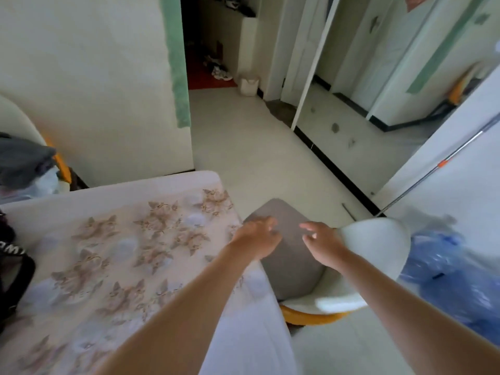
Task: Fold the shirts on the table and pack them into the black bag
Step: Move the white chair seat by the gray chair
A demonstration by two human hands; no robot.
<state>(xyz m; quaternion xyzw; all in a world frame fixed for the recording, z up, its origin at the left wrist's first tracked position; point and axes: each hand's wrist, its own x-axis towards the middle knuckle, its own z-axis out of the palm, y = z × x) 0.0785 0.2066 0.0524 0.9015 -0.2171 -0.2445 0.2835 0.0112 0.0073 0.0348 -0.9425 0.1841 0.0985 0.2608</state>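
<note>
Left hand (257, 239) and right hand (323, 246) hang over the cushion (289, 266), fingers loose and empty. Bag (12, 269) at eight o'clock, bottle (446, 280) at four.

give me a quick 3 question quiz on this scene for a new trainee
1. True or false: the left hand grips a shirt.
2. The left and the right hand both reach over which thing? A) a laptop B) the grey seat cushion C) a folded towel
3. Fill in: the black bag shows at the ___ edge of the floral table cloth.

Key: 1 false, both hands are open and hold nothing. 2 B. 3 left.
</note>
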